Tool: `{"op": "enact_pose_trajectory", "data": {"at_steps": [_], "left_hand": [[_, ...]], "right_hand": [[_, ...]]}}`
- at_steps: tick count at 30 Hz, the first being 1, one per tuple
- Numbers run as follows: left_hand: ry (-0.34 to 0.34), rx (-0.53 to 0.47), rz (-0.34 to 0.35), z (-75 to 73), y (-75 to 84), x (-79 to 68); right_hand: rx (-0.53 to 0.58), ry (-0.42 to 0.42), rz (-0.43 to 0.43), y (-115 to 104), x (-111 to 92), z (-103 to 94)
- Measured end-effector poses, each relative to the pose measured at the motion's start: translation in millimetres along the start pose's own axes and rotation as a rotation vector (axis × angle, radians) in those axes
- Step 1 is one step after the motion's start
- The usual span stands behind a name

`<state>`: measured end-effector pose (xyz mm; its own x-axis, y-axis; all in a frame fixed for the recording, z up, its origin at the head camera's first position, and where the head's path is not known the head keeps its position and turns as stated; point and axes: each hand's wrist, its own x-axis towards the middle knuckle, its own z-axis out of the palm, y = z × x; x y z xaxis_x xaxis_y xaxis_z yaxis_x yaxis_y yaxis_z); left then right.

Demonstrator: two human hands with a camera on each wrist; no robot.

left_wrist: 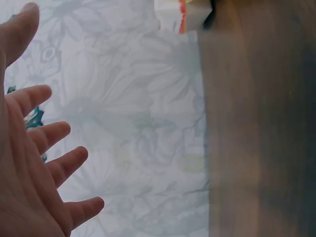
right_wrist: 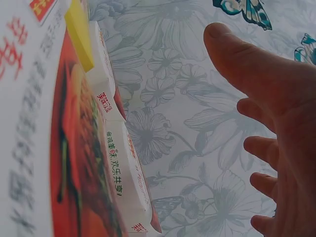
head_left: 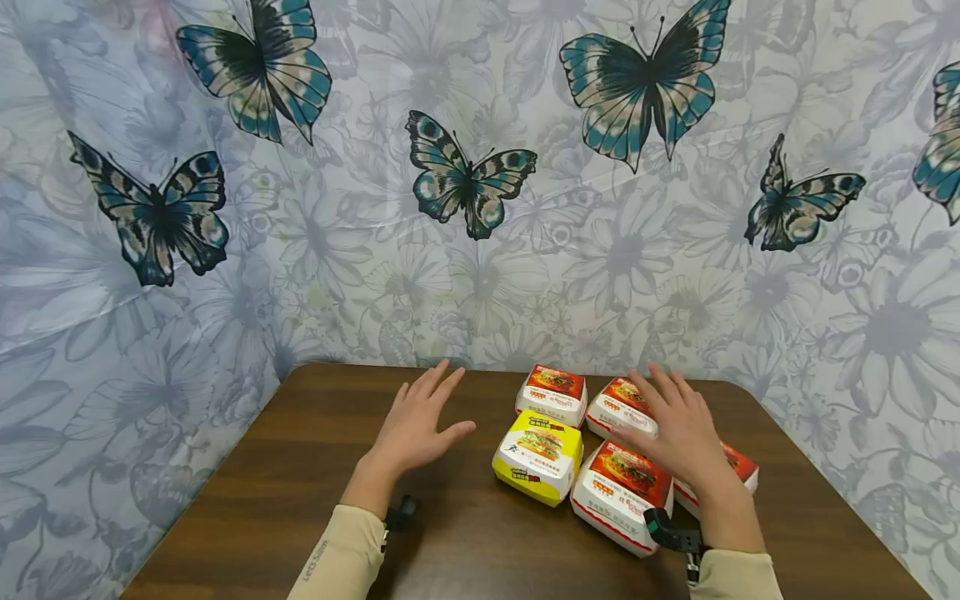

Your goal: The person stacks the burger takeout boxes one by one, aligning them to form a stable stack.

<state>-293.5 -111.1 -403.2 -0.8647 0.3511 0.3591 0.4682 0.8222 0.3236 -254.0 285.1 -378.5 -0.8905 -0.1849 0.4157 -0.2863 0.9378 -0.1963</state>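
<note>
My spread fingers are grasping nothing: my right hand [head_left: 681, 433] is hovering over the red-topped boxes [head_left: 624, 493], my left hand [head_left: 414, 429] over the table [head_left: 300, 467], left of the yellow box [head_left: 538, 457]. For crushable-looking boxes, I'm judging light, even side pressure safest.

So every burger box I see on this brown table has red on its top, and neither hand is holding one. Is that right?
Not quite: the head view shows that one box has a yellow top, not a red one. The other visible boxes on the brown table do have red tops, and neither the left hand nor the right hand holds one.
</note>
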Motion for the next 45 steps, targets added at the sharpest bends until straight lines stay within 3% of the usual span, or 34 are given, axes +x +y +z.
{"op": "enact_pose_trajectory", "data": {"at_steps": [11,25,30,36,45], "left_hand": [[0.010,-0.162,0.006,23.5,19.9,4.0],[-0.160,-0.531,-0.018,56.7,42.9,1.3],[-0.217,-0.550,0.010,70.1,44.3,2.2],[-0.282,-0.535,0.013,73.7,45.6,1.0],[-0.319,-0.486,0.037,78.7,43.4,0.6]], "right_hand": [[0.036,-0.071,0.025,-2,0,-1.0],[0.098,-0.146,0.067,-4,2,-3.3],[0.163,-0.167,0.060,-2,2,-1.5],[0.240,-0.218,0.063,-1,1,-2.1],[0.306,-0.309,0.073,2,-2,-6.7]]}}
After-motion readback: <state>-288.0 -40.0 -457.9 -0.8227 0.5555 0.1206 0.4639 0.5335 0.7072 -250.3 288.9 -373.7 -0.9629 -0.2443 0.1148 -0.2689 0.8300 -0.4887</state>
